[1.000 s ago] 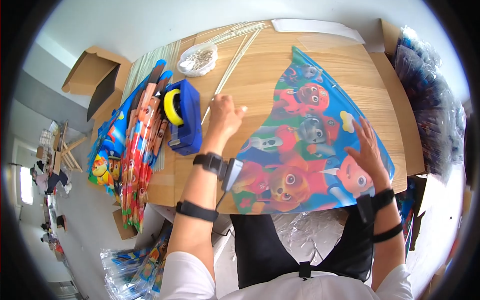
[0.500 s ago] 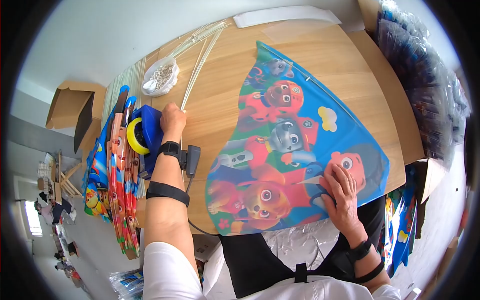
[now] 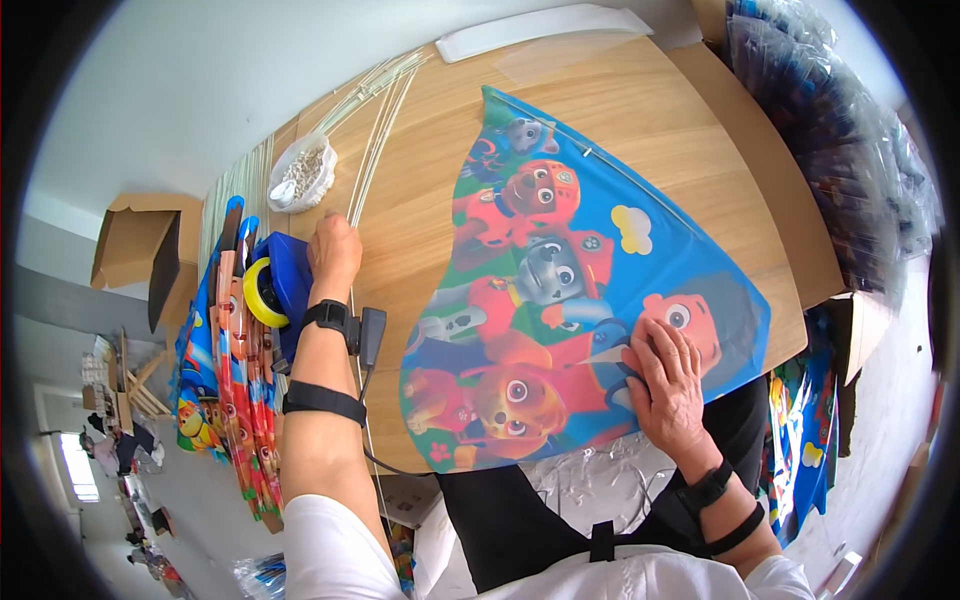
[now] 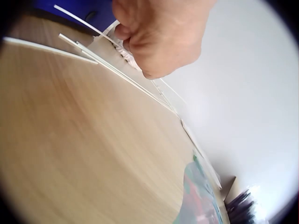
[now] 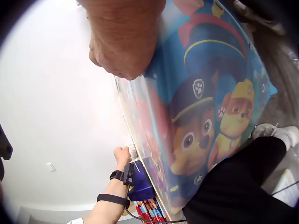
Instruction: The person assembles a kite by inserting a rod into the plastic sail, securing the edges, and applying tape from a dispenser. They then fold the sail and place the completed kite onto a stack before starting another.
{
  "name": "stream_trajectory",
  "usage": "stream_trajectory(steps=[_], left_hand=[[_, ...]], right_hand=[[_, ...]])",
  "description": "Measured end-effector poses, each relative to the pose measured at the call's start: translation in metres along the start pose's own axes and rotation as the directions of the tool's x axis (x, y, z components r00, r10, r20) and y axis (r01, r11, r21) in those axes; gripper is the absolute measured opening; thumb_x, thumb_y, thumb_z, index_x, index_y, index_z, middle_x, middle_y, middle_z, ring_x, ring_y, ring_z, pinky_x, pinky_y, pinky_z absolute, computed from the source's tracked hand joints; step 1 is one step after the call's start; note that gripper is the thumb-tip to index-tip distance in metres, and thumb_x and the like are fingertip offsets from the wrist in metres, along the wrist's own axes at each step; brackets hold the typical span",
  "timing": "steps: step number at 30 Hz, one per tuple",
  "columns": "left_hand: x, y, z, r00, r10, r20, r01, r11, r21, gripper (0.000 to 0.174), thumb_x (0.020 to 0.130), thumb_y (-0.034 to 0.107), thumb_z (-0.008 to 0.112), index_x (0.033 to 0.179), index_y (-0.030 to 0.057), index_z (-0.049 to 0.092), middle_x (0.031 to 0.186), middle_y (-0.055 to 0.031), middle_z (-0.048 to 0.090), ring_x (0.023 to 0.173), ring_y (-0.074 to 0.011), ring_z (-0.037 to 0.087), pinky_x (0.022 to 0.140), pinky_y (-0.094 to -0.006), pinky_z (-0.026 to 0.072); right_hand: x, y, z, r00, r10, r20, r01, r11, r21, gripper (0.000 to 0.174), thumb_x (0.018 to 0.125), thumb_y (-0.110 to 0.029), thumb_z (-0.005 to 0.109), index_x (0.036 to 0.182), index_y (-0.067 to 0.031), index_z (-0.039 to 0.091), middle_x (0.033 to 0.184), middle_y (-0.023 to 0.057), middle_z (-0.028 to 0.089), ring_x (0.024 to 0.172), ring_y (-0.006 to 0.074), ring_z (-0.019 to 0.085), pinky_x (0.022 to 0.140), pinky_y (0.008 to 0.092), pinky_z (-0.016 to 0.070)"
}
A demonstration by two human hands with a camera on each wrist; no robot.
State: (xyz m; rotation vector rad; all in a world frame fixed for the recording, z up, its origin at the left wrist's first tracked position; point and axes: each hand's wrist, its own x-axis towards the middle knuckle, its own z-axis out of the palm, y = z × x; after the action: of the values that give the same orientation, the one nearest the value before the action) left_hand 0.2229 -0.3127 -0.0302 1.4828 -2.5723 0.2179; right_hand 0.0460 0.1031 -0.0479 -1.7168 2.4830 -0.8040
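A thin pale stick is pinched in the left hand, fingers curled; its end is seen past the fist in the left wrist view. The right hand is laid on the printed sheet, fingers extended and near each other, thumb held apart. The sheet is spread on the wooden table in front of the person, near edge at the lap, cartoon dogs face up. A rod with a small white clip is seen along its far slanted edge. The blue tape dispenser with yellow roll is placed just beside the left hand, the bowl of small white pieces beyond it. Loose sticks are laid between bowl and sheet. Rolled printed sheets are piled left of the dispenser. Plastic-wrapped bundles are seen at far right.
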Motion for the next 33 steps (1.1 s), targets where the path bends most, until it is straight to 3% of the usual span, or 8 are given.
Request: stream_trajectory(steps=[4,6,8,12,18,23,28,33], left_hand=[[-0.019,0.021,-0.018,0.977,0.200,-0.068,-0.195,0.978,0.074,0.009,0.082,0.008,0.051,0.087,0.0006,0.051,0.081,-0.0202,0.060,0.076,-0.0382,0.061,0.066,-0.0446,0.0504],[-0.046,0.037,-0.034,0.889,0.427,-0.165,-0.429,0.903,0.022,0.007,0.080,0.006,0.053,0.083,0.0025,0.047,0.077,-0.0178,0.056,0.070,-0.0365,0.059,0.059,-0.0442,0.0494],[-0.081,0.063,-0.051,0.839,0.525,-0.147,-0.535,0.844,-0.036,0.008,0.080,0.006,0.053,0.082,0.0026,0.046,0.077,-0.0176,0.054,0.069,-0.0363,0.058,0.057,-0.0447,0.0483],[-0.149,0.094,-0.059,0.693,0.702,-0.164,-0.721,0.682,-0.126,0.012,0.078,0.004,0.055,0.080,0.0026,0.044,0.077,-0.0160,0.049,0.065,-0.0341,0.056,0.053,-0.0425,0.0464],[-0.218,0.103,-0.057,0.623,0.779,-0.073,-0.778,0.606,-0.168,0.018,0.071,0.000,0.060,0.083,0.0016,0.047,0.075,-0.0103,0.045,0.064,-0.0267,0.056,0.050,-0.0362,0.0475],[-0.231,0.111,-0.060,0.602,0.794,-0.083,-0.795,0.587,-0.150,0.018,0.071,0.001,0.061,0.084,0.0011,0.048,0.075,-0.0093,0.045,0.064,-0.0249,0.056,0.049,-0.0344,0.0481],[-0.227,0.127,-0.062,0.578,0.808,-0.110,-0.815,0.565,-0.128,0.017,0.071,0.000,0.059,0.082,0.0018,0.047,0.074,-0.0091,0.044,0.064,-0.0255,0.055,0.048,-0.0350,0.0471],[-0.218,0.132,-0.064,0.590,0.798,-0.122,-0.806,0.575,-0.141,0.015,0.071,-0.001,0.058,0.081,0.0021,0.046,0.075,-0.0099,0.044,0.065,-0.0264,0.055,0.051,-0.0356,0.0476]], right_hand=[[-0.002,0.006,0.001,0.997,-0.037,-0.064,0.042,0.997,0.072,0.054,0.069,-0.009,0.064,0.120,-0.0019,0.048,0.128,0.0159,0.045,0.120,0.0350,0.041,0.100,0.0478,0.0302],[-0.003,0.009,-0.004,0.995,-0.001,-0.095,0.012,0.994,0.108,0.047,0.069,-0.006,0.065,0.114,-0.0004,0.052,0.120,0.0162,0.051,0.115,0.0360,0.046,0.096,0.0471,0.0350],[-0.016,0.021,0.001,0.965,0.003,-0.263,0.082,0.948,0.308,0.034,0.070,-0.001,0.064,0.103,-0.0002,0.057,0.111,0.0147,0.056,0.103,0.0350,0.054,0.086,0.0427,0.0435],[-0.043,0.030,-0.008,0.927,0.244,-0.285,-0.112,0.904,0.412,0.024,0.070,0.004,0.061,0.093,-0.0007,0.059,0.104,0.0123,0.059,0.091,0.0321,0.059,0.075,0.0373,0.0485],[-0.067,0.055,-0.026,0.895,0.248,-0.370,-0.155,0.952,0.263,0.020,0.071,0.004,0.059,0.089,-0.0019,0.058,0.098,0.0108,0.059,0.084,0.0301,0.059,0.073,0.0350,0.0491],[-0.064,0.056,-0.031,0.869,0.363,-0.336,-0.212,0.887,0.410,0.021,0.073,0.003,0.059,0.094,-0.0015,0.058,0.100,0.0126,0.057,0.087,0.0312,0.058,0.073,0.0360,0.0484],[-0.047,0.063,-0.025,0.910,0.183,-0.371,-0.108,0.971,0.214,0.029,0.073,0.003,0.060,0.101,-0.0038,0.059,0.106,0.0134,0.055,0.092,0.0321,0.057,0.077,0.0372,0.0488],[-0.034,0.063,-0.019,0.918,0.160,-0.363,-0.073,0.967,0.244,0.029,0.071,0.002,0.061,0.099,-0.0050,0.060,0.104,0.0121,0.055,0.093,0.0317,0.056,0.078,0.0382,0.0488]])
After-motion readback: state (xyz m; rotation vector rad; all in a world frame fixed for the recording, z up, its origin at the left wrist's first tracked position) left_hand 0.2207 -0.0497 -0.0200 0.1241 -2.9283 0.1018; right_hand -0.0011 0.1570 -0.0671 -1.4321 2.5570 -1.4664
